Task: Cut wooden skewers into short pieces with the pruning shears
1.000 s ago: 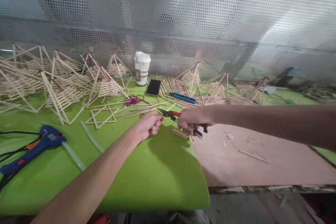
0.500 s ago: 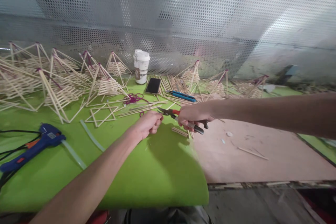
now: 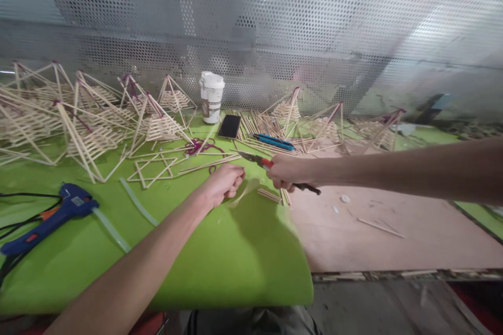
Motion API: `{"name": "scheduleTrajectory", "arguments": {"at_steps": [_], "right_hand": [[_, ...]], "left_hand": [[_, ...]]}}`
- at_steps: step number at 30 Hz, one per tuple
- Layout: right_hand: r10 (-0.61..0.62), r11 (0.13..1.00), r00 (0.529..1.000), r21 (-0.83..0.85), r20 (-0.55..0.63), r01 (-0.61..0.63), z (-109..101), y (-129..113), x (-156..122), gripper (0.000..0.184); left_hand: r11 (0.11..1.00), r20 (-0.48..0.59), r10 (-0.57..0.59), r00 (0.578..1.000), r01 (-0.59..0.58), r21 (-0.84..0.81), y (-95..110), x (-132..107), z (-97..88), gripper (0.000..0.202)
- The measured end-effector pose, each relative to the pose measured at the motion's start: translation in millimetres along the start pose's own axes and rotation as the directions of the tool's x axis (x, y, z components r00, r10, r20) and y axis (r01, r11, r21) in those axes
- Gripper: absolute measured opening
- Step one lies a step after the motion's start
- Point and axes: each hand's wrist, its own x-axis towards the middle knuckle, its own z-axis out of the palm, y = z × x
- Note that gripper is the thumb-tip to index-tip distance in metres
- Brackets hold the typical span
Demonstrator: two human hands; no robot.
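My right hand (image 3: pixel 288 171) grips a pair of pruning shears (image 3: pixel 260 160) with red and dark handles. Their handles are pressed together and the blades point left, just above and right of my left hand (image 3: pixel 225 184). That left hand is closed in a pinch over the green surface; what sits between its fingertips is too small to make out. A pale blurred streak (image 3: pixel 244 192), perhaps a bit of stick, shows beside the left fingers. Thin wooden sticks (image 3: pixel 204 165) lie behind the left hand, and several short cut sticks (image 3: pixel 269 195) lie below the shears.
Stick pyramids (image 3: pixel 88 136) crowd the back left, with others (image 3: pixel 288 110) at the back right. A lidded paper cup (image 3: pixel 212 98), phone (image 3: pixel 229 126), blue cutter (image 3: pixel 275 142) and purple yarn (image 3: pixel 198 145) lie between. A blue glue gun (image 3: pixel 51 220) rests left; pinkish board (image 3: pixel 353 251) right.
The shears' handles have come together, and the blades have shifted slightly up from my left fingertips. Pale blurred streaks now show near the left hand and by the yarn. My left hand has hardly moved.
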Motion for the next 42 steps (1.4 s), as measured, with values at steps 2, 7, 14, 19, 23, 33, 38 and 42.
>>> {"name": "scheduleTrajectory", "arguments": {"at_steps": [2, 7, 14, 19, 23, 33, 38, 42], "right_hand": [[-0.048, 0.999, 0.998, -0.012, 0.037, 0.049, -4.4, -1.1, -1.1, 0.021], [-0.102, 0.993, 0.993, -0.048, 0.056, 0.104, -14.3, 9.5, -0.3, 0.019], [-0.262, 0.864, 0.937, -0.489, -0.229, 0.122, -18.0, 32.0, 17.0, 0.022], [-0.365, 0.794, 0.882, -0.594, -0.298, 0.129, -19.6, 37.5, 27.2, 0.024], [-0.437, 0.78, 0.839, -0.601, -0.324, 0.174, -27.2, 46.3, 33.2, 0.03], [-0.697, 0.526, 0.693, -0.789, -0.184, 0.319, -24.5, 25.8, 56.9, 0.02], [-0.772, 0.393, 0.632, -0.831, -0.065, 0.394, -17.0, 13.6, 76.2, 0.028], [-0.792, 0.377, 0.608, -0.824, -0.05, 0.423, -13.6, 13.1, 84.3, 0.042]], "left_hand": [[1.0, 0.004, 0.008, 1.0, -0.008, 0.007, -0.7, -0.1, -0.7, 0.033], [0.999, 0.004, 0.022, 1.0, -0.023, 0.042, -3.1, 0.6, -2.0, 0.033], [0.998, -0.002, 0.019, 1.0, -0.019, 0.067, -2.4, -0.2, -2.1, 0.033], [0.995, 0.017, 0.023, 1.0, -0.025, 0.095, -1.7, 0.1, -2.9, 0.035], [0.993, 0.037, 0.063, 0.997, -0.066, 0.094, -1.7, 2.8, -4.8, 0.036], [0.924, -0.075, 0.377, 0.923, -0.38, -0.033, 9.0, 0.2, -6.0, 0.032], [0.885, -0.111, 0.452, 0.885, -0.461, -0.069, 9.8, 2.2, -7.7, 0.031], [0.87, -0.113, 0.475, 0.873, -0.485, -0.091, 8.5, 3.8, -10.3, 0.031]]}}
